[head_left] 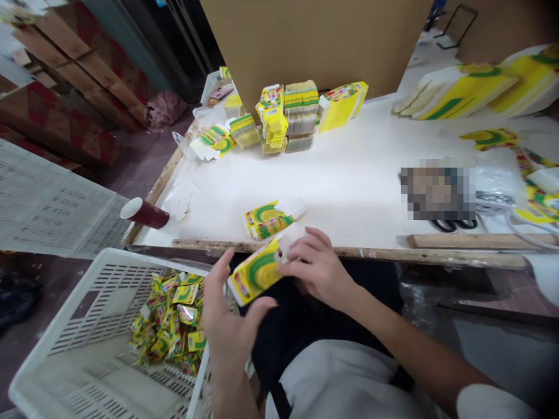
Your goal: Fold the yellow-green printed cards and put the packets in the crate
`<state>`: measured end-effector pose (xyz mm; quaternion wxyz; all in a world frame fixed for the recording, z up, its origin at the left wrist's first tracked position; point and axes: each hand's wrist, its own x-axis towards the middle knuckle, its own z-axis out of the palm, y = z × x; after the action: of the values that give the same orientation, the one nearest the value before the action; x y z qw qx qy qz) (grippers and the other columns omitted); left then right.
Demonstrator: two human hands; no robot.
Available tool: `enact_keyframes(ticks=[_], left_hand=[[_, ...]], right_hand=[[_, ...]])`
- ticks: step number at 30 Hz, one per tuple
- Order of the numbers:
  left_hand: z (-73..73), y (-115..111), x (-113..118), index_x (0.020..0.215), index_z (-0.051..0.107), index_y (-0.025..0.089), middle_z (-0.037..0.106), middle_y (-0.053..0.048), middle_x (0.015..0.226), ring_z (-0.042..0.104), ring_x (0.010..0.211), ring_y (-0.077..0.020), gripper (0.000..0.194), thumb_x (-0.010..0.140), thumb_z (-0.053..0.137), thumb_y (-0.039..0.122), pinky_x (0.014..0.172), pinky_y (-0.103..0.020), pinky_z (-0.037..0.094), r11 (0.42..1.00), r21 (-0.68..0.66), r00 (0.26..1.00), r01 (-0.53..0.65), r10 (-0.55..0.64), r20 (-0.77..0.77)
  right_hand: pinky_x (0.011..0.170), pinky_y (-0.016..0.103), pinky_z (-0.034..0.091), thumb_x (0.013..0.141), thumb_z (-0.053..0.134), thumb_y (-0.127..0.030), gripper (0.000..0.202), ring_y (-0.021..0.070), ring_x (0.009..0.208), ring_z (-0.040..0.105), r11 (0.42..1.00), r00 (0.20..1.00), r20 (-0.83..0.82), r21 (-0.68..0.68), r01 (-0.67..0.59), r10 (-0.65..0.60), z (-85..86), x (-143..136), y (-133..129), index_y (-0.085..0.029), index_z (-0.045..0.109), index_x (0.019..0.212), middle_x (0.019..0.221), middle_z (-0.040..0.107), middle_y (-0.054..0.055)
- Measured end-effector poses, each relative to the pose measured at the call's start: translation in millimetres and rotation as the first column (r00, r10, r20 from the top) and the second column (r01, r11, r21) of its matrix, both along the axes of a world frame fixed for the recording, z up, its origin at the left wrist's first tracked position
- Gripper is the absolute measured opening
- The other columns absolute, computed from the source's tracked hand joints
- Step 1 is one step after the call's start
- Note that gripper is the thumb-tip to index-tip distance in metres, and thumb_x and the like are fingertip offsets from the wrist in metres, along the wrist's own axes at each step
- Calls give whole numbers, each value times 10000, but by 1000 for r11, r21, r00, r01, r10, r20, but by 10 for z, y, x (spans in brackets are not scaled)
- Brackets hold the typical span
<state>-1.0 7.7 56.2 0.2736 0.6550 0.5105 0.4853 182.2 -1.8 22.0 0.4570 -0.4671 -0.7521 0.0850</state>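
A yellow and green printed carton [257,271] is tilted above my lap, just off the table's front edge. My right hand [318,263] pinches its right end, where white flaps show and a small dark gap can be seen. Around the carton's left end, my left hand [231,311] is open, thumb and fingers spread apart; whether it touches the carton I cannot tell. On the table close by lies a small fanned stack of flat cartons [271,220] in the same print.
Below left, a white slatted crate [109,262] holds many small yellow-green packs [174,317]. A maroon paper cup [148,213] lies tipped at the table's left corner. Carton stacks [301,110] stand against a brown cardboard panel [314,46]. Black-handled scissors [454,224] rest at right.
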Motion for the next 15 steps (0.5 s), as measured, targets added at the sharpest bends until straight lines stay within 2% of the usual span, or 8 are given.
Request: enact_keyframes(ticks=[1,3,4,6,8,10,13,15], left_hand=[[9,2,5,1239,482,203,524,-116,1248,464,1180,-289,790,519,795,292,985,-431,370,995,-61,989,78,-85,-121],[-25,13,35,1201,503,210,591,-98,1144,551,1059,-268,734,526,780,298,885,-403,444,962,-216,934,166,-224,-279],[-59,15,57,1162,521,213,626,-78,1059,593,962,-243,640,571,748,307,815,-374,475,945,-276,913,176,-261,-314],[-134,-2,103,1084,534,213,647,-45,922,618,816,-204,503,626,701,335,708,-322,493,934,-324,899,148,-264,-349],[-196,-46,148,1057,509,210,636,-38,881,613,788,-203,513,616,709,379,679,-310,490,951,-298,906,84,-198,-375],[-233,-104,190,1076,471,214,626,-43,897,614,793,-207,554,611,714,393,677,-312,489,961,-269,908,64,-168,-384],[-258,-183,252,1191,376,228,590,-80,1059,611,908,-221,641,643,695,316,741,-330,488,967,-222,910,123,-199,-365],[-266,-218,287,1258,300,230,531,-112,1179,570,1035,-237,708,661,677,258,821,-351,471,970,-166,911,178,-226,-345]], right_hand=[[1076,418,202,856,498,-156,225,149,908,532,997,997,30,14,-73,73,16,-33,-25,-311,661,844,800,615,-23],[1102,412,160,851,497,-143,234,153,1003,521,989,989,-2,24,-146,146,30,-98,-75,-319,651,866,846,616,-23],[1101,417,171,840,507,-138,238,167,1061,502,992,989,-75,11,-124,125,28,-121,-93,-319,642,916,907,612,-10],[1079,430,240,804,556,-160,341,209,1170,441,997,952,-306,-81,-17,-9,12,-150,-115,-304,566,1113,1104,562,39],[1043,425,315,787,588,-219,539,236,1224,403,974,832,-538,-225,12,-134,-11,-174,-120,-260,407,1293,1284,458,91],[1026,413,346,809,559,-251,582,232,1218,427,932,716,-676,-350,-100,-177,-23,-216,-120,-223,331,1343,1338,425,110],[973,408,406,816,539,-304,506,238,1126,522,810,571,-802,-447,-379,-176,-15,-304,-111,-160,419,1286,1230,538,124],[938,405,437,785,578,-346,497,240,1057,570,747,476,-857,-445,-493,-196,-12,-344,-91,-152,480,1232,1133,605,111]])
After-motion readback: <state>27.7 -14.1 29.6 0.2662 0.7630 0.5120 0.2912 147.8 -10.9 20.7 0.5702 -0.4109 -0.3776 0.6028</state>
